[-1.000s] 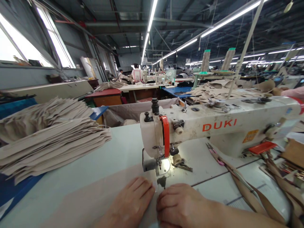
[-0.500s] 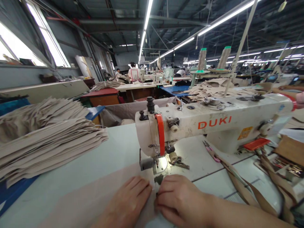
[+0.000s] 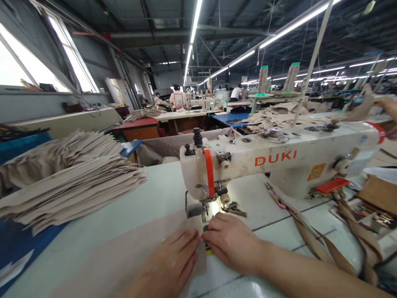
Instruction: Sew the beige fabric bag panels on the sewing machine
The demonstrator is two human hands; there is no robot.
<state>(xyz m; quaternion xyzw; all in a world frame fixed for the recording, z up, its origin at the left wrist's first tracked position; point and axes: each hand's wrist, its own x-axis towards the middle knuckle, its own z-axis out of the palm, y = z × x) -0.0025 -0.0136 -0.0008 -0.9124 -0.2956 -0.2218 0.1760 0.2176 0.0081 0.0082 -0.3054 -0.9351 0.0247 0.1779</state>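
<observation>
A white DUKI sewing machine (image 3: pixel 273 161) stands on the pale table (image 3: pixel 149 194). A beige fabric piece (image 3: pixel 130 252) lies flat under its needle area (image 3: pixel 206 211). My left hand (image 3: pixel 169 265) lies flat on the fabric, fingers stretched toward the presser foot. My right hand (image 3: pixel 231 242) sits just right of it, fingers curled and pinching the fabric edge right below the needle. A small yellow bit shows under its fingers.
A tall stack of beige cut pieces (image 3: pixel 65 178) lies at the left. Brown straps (image 3: pixel 322 244) trail across the table's right side. Thread cones (image 3: pixel 291 76) stand behind the machine. Other people work at far tables (image 3: pixel 178 99); another person's hand (image 3: pixel 387 103) shows at the right edge.
Both my hands have slid forward with the fabric, up to the presser foot. My right hand now covers the spot just below the needle.
</observation>
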